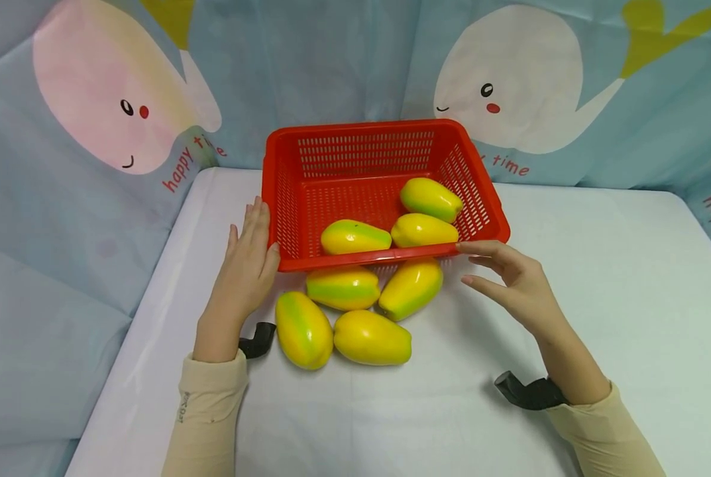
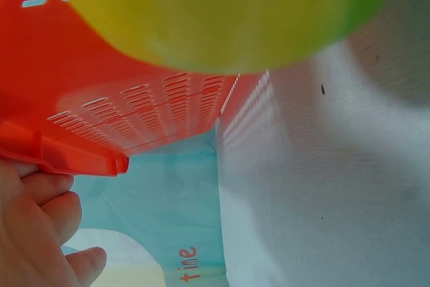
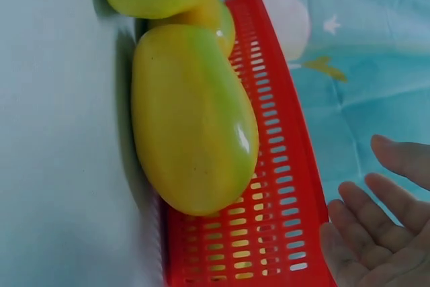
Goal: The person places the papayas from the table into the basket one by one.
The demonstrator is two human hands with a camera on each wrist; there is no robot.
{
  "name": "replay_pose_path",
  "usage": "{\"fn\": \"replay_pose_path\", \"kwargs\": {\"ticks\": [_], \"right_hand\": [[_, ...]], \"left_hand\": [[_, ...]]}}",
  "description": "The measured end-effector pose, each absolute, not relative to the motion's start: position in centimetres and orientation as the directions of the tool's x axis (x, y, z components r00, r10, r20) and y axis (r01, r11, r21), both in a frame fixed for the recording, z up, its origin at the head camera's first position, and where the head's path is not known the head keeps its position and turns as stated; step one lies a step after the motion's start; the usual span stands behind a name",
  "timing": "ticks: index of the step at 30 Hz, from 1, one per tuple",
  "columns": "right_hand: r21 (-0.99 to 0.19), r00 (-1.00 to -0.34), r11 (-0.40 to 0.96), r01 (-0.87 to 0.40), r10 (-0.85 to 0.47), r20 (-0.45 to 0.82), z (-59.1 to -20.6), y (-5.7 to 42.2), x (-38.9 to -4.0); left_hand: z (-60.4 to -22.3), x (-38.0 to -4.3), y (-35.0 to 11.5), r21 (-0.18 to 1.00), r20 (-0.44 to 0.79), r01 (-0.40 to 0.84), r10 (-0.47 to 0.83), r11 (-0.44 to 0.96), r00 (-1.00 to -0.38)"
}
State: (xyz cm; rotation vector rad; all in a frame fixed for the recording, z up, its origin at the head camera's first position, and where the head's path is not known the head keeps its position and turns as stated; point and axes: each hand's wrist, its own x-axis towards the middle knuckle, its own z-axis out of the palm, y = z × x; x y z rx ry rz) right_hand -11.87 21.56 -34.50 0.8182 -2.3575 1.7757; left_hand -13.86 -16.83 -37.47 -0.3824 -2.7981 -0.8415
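A red plastic basket (image 1: 391, 254) with slotted walls stands on the white table. Three yellow-green papayas lie inside: one at the right (image 1: 431, 199), one near the front wall (image 1: 425, 230) and one left of it (image 1: 355, 237). Several more papayas (image 1: 373, 338) lie on the table before the basket, one close up in the right wrist view (image 3: 195, 119). My left hand (image 1: 244, 265) rests along the basket's left rim, fingers extended, thumb by the front corner. My right hand (image 1: 513, 285) has its fingertips at the front rim's right end, thumb spread away below. Neither hand holds a papaya.
Behind the table hangs a light blue curtain (image 1: 331, 66) printed with whales, close to the basket's back. Black wrist mounts (image 1: 525, 391) stick out from both wrists. The left mount (image 1: 260, 340) is beside the leftmost papaya (image 1: 304, 330).
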Motion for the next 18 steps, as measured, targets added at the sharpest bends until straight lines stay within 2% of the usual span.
{"fn": "replay_pose_path", "kwargs": {"ticks": [9,14,18], "right_hand": [[-0.852,-0.884,0.360,-0.379,-0.415,0.218,-34.4,22.1,-11.8],[-0.840,-0.865,0.419,-0.344,-0.489,0.110,-35.1,22.4,-12.4],[-0.834,-0.857,0.436,-0.339,-0.509,0.082,-36.0,22.6,-12.9]], "left_hand": [[-37.4,-13.9,-16.9,0.510,0.254,0.296,0.188,0.808,-0.949],[-37.5,-13.9,-16.8,0.511,0.257,0.301,0.191,0.805,-0.947],[-37.5,-13.9,-16.8,0.513,0.257,0.301,0.190,0.804,-0.948]]}}
